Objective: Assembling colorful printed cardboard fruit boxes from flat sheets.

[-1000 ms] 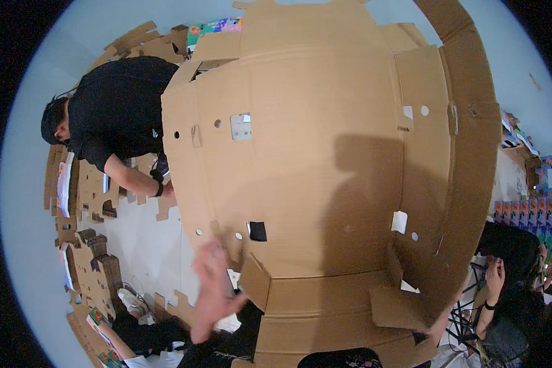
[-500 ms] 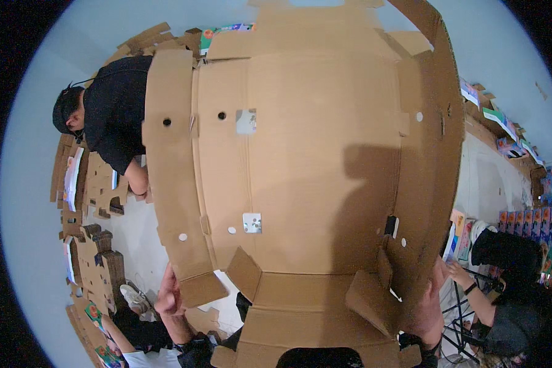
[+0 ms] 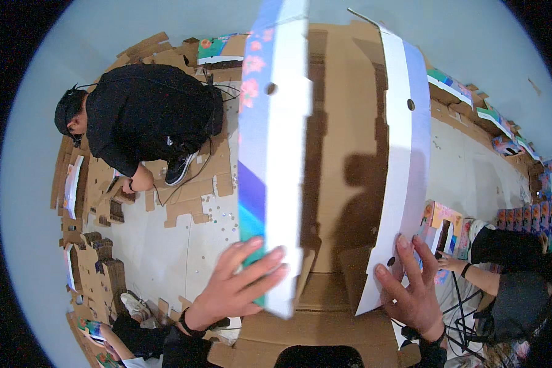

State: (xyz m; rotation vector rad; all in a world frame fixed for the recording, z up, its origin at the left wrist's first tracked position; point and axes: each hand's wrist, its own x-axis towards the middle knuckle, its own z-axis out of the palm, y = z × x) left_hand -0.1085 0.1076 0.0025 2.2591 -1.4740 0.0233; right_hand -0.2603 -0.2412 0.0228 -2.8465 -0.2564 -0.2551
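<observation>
cardboard box [image 3: 340, 153] side flaps upright, left hand [image 3: 236, 288] and right hand [image 3: 411, 288] open-fingered, flat against their outer faces

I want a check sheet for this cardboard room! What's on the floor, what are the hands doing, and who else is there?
Surface: pale floor, partly bare.
Job's things: big cardboard box, brown inside, two side flaps folded up, white and printed outside.
Hands: left hand flat on the left flap; right hand flat on the right flap.
Clutter: flat cardboard cut-outs stacked at left; printed boxes at right.
Cables: thin cord on the floor.
Surroundings: person in black crouching at left; another person's arm at right.
</observation>
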